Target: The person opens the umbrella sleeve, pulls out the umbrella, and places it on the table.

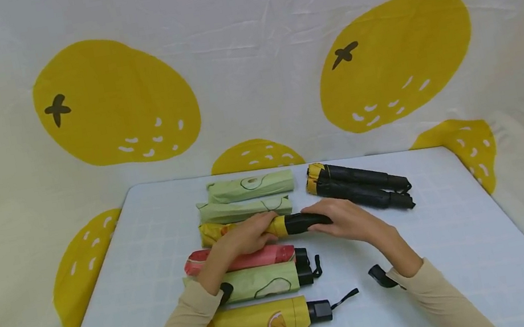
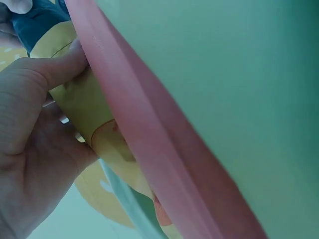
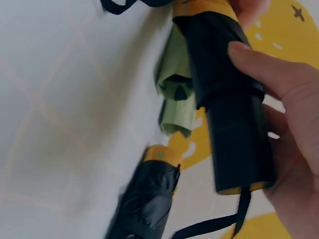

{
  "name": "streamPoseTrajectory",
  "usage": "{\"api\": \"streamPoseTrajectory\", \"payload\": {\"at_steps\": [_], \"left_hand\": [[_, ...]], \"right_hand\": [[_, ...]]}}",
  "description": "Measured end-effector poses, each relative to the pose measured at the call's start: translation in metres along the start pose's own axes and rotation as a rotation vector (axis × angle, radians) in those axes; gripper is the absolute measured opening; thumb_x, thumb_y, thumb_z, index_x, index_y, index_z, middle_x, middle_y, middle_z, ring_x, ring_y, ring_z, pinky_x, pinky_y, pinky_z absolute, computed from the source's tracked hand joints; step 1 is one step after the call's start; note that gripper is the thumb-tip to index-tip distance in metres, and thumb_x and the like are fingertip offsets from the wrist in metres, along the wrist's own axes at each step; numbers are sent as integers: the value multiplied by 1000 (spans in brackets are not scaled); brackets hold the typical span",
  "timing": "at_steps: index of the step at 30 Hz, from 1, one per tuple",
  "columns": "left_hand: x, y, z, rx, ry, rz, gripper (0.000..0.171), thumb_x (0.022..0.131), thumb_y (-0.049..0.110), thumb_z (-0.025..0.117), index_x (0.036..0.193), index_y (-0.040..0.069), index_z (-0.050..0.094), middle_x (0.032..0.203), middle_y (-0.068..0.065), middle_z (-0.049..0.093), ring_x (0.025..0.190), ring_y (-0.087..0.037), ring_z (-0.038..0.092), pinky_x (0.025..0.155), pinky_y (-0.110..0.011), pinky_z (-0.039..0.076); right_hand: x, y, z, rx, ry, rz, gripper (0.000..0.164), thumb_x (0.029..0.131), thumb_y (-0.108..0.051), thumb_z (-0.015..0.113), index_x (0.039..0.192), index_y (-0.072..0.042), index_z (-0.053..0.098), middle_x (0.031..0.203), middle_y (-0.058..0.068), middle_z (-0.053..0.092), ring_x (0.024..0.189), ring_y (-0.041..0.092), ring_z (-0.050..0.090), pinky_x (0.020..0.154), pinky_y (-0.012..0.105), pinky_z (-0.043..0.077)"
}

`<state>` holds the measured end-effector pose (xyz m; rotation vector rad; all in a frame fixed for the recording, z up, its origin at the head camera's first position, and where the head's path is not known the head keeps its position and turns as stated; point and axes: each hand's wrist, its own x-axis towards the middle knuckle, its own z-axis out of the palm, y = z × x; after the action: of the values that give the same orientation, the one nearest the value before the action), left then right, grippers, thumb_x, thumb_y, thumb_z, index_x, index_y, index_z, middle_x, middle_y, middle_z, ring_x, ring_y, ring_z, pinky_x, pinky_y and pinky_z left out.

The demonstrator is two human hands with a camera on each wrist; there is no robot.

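My left hand [image 1: 248, 235] holds a yellow umbrella sleeve [image 1: 211, 234] with orange fruit prints, thumb on one side and fingers on the other in the left wrist view. From its right end sticks the black end of a folded umbrella [image 1: 298, 223]. My right hand [image 1: 341, 219] grips this black part; in the right wrist view the thumb presses the dark cloth above the black handle [image 3: 239, 144], and a strap [image 3: 209, 226] dangles from it. How far the umbrella reaches inside the sleeve is hidden.
Nearer lie sleeved umbrellas: pink [image 1: 267, 256], green [image 1: 271, 280] and yellow [image 1: 252, 322], their black handles to the right. Behind the hands lie two green sleeves [image 1: 250, 187] without visible handles. Two bare black umbrellas [image 1: 359, 185] with yellow ends lie at the back right of the white table [image 1: 457, 212].
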<state>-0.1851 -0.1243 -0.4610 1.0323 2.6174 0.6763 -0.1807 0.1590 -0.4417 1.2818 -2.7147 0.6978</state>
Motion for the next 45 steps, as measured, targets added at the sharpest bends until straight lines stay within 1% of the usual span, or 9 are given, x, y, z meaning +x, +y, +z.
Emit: {"api": "streamPoseTrajectory", "payload": {"at_steps": [3,5,9,13,18,23,30,36,45], "left_hand": [[-1,1,-1,14,15,19,35,102,14,66,132,3,53,113,-8,62,102,-24,57,94,-43,50],[-1,2,-1,12,16,22,36,102,14,66,133,2,53,115,-10,62,103,-25,57,95,-43,50],[0,4,0,7,18,22,37,102,14,66,134,2,52,119,-12,62,105,-26,57,96,-44,49],[0,4,1,13,26,19,36,102,14,66,133,3,52,116,-10,62,104,-26,57,95,-43,50],[0,3,2,26,36,21,42,101,16,67,138,4,51,122,-11,61,109,-25,58,99,-43,49],[0,3,2,49,30,12,49,101,18,68,144,3,49,130,-13,60,117,-27,58,104,-44,48],[-3,4,1,75,19,-26,51,101,19,68,146,4,49,137,-14,56,122,-30,57,107,-45,46],[-6,4,-1,64,27,-22,52,101,16,68,146,2,49,139,-17,56,124,-32,56,108,-46,46],[-7,3,0,89,39,-13,52,101,16,68,146,1,49,133,-16,58,120,-32,58,106,-46,47]], "right_hand": [[8,-5,2,-47,-44,5,44,92,-24,80,129,-2,69,121,12,72,111,26,68,94,44,56],[13,-8,6,-86,-64,-14,47,92,-26,80,130,0,68,121,13,72,110,27,68,94,45,55],[20,-11,14,-164,-58,-50,47,91,-23,81,128,1,67,115,13,73,103,26,70,88,42,57],[20,-12,17,-213,-31,-31,44,89,-22,83,126,-3,70,113,10,74,102,24,71,85,39,58],[16,-10,19,-227,22,-6,42,87,-24,84,125,-9,74,116,4,76,104,21,72,81,38,59],[9,-3,20,-236,89,-31,40,85,-24,87,122,-13,76,114,1,76,101,19,73,73,36,60],[-3,5,20,-220,161,-54,39,83,-22,88,120,-15,78,111,0,77,97,19,73,62,33,58],[-9,11,19,-210,194,-65,42,81,-23,89,120,-14,78,111,0,77,98,19,73,62,31,57],[-20,21,19,-187,245,-93,42,78,-20,91,118,-12,78,108,2,78,96,20,74,63,33,58]]}}
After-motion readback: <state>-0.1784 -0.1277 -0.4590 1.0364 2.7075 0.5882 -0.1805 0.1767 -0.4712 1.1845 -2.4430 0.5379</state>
